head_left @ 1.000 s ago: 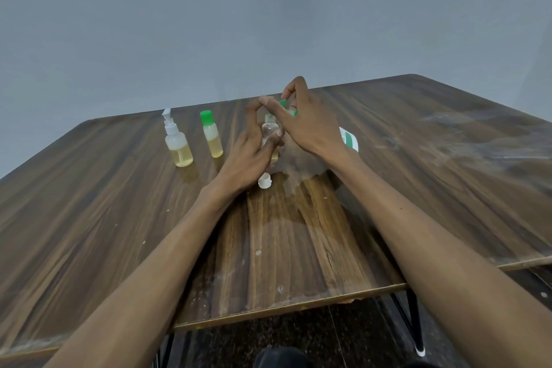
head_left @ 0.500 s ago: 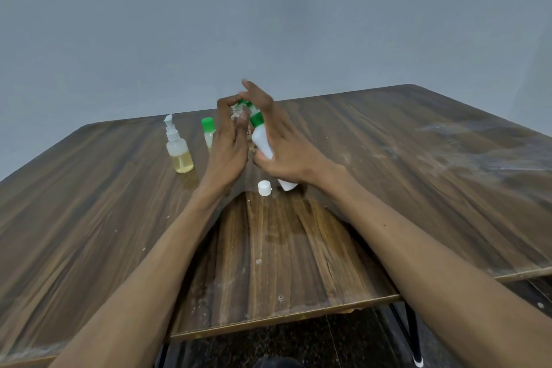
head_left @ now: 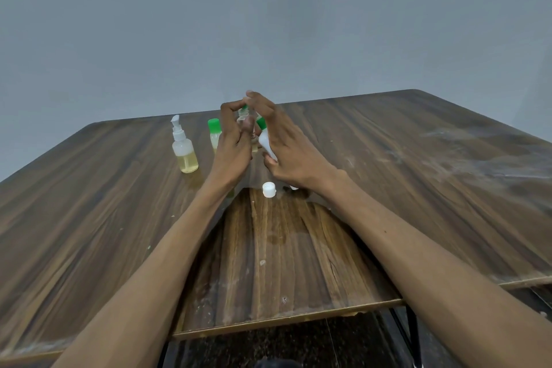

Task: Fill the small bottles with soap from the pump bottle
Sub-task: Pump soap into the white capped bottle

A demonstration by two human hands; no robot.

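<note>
Head view: left hand (head_left: 236,143) fingers curl round a clear small bottle (head_left: 243,113), raised off the surface (head_left: 89,218); at its 3 o'clock, right hand (head_left: 286,146) grips the tilted pump bottle (head_left: 266,140), nozzle touching its mouth.

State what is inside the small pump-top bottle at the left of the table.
The small pump-top bottle holds yellowish liquid in its lower part, clear above. A dip tube inside is too faint to confirm.

L hand (head_left: 234,140) holds small open bottle (head_left: 243,113); R hand (head_left: 286,143) tilts white pump bottle (head_left: 265,140) at it. White cap (head_left: 268,189) on table (head_left: 89,218).
</note>
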